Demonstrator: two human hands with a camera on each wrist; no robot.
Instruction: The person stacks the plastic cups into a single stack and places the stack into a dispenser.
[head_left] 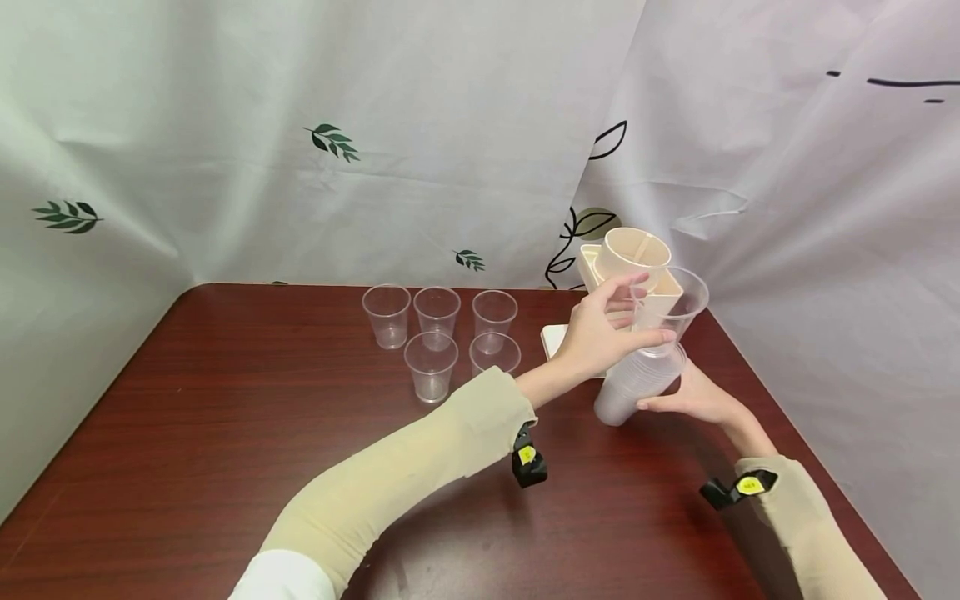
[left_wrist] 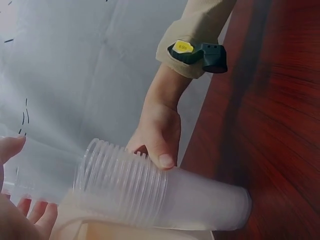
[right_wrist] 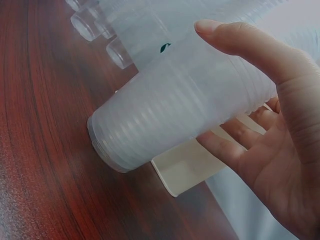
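A nested stack of clear plastic cups leans at a slant, its base close to or on the tabletop. My right hand holds the stack from the right, thumb on the near side; in the right wrist view its fingers reach around underneath. Just above the stack's mouth, my left hand grips a single clear plastic cup between thumb and fingers. This cup's lower end is at the stack's top rims; whether it is fully out of them is hard to see.
Behind the hands stands a cream-coloured stand with a round ring on top and a flat base. Several clear cups stand upright in two rows left of it on the dark red wooden table. A patterned white curtain borders the table.
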